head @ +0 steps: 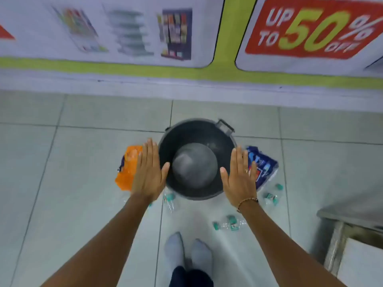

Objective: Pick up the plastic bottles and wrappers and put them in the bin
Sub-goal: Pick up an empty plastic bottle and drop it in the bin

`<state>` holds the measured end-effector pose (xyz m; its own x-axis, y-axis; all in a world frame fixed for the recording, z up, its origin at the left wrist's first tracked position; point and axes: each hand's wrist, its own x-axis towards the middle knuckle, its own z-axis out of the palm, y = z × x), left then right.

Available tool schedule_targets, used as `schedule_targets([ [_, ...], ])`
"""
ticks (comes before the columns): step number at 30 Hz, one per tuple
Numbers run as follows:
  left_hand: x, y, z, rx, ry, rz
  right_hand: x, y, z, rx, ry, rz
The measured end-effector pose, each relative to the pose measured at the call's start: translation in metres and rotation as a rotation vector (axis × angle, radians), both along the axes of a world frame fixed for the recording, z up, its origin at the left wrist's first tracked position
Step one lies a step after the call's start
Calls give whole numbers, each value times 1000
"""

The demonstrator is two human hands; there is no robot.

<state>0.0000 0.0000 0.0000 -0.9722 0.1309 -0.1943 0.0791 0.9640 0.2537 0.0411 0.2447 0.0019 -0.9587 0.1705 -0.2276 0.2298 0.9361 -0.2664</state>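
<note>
A black round bin (224,141) stands on the tiled floor straight ahead, with nothing visible inside. My left hand (148,169) is held flat and open over the bin's left rim. My right hand (238,176) is flat and open over its right rim. Neither holds anything. An orange wrapper (127,169) lies left of the bin, partly hidden by my left hand. A blue wrapper (262,166) lies on the right. Clear plastic bottles with green labels lie on the floor: one (170,200) in front of the bin, one (229,222) nearer my feet, one (272,196) at the right.
A wall with advertising posters (310,27) runs along the back. A low metal stand or table (352,224) sits at the lower right. My socked feet (187,253) are just behind the bin on the pale floor tiles.
</note>
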Motion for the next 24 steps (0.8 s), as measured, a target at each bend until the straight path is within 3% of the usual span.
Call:
schedule_targets([
  [5,-6,17,-55,51,-13,62,-14,8,-63,36,-32,-50],
  [12,-3,24,-75,32,15,129,-21,11,-70,0,-5,-20],
  [15,-3,20,-65,271,-1,192,-21,9,-67,19,-26,-10],
  [17,10,6,-67,534,28,515,-22,9,-66,22,-29,-10],
  [20,51,-34,-98,514,64,1045,-21,7,-71,2,1,-20],
  [23,77,-68,-150,551,-312,1622,-19,8,-81,-19,57,-39],
  [24,77,-75,-166,619,-429,1718,-18,9,-86,-29,80,-41],
])
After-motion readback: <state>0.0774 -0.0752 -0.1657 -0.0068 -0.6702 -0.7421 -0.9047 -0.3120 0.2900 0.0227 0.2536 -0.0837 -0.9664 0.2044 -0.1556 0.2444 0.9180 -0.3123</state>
